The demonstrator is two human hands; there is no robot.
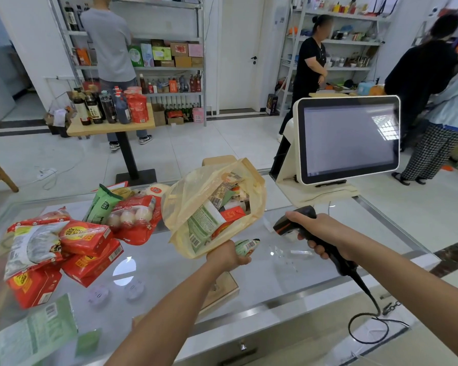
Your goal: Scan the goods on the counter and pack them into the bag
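- Misreads are the first risk: the left hand grasps a small green-and-white packet with its barcode label turned up. The right hand is clenched round the handle of the black barcode scanner, whose head points down and left toward the packet. Creased or tilted film could make the beam miss.
- Wrong codes could also be caught. The yellow plastic bag lies slumped on the table just beside the packet. Its mouth gapes toward the person, and several packed goods inside show their own barcodes.
- Dropping is likely if the packet is pushed in with 1 hand only. The bag's soft rim could fold over the mouth, and nothing holds it open.
- Snagging is possible where the scanner's cord runs down over the near table edge and loops below it; a long reach could pull it taut.
- Goods not yet packed lie to the left: red boxes, an egg pack just beside the bag, an upright green pouch and a grey-white packet. Reaching for them across the bag could tip it, and the eggs would not take a knock.
- Nothing lies between the packet and the bag's mouth.
- Behind the scanner stands a touchscreen till; what its display shows is too faint to read.
- 3 people stand at the shelves, well apart.
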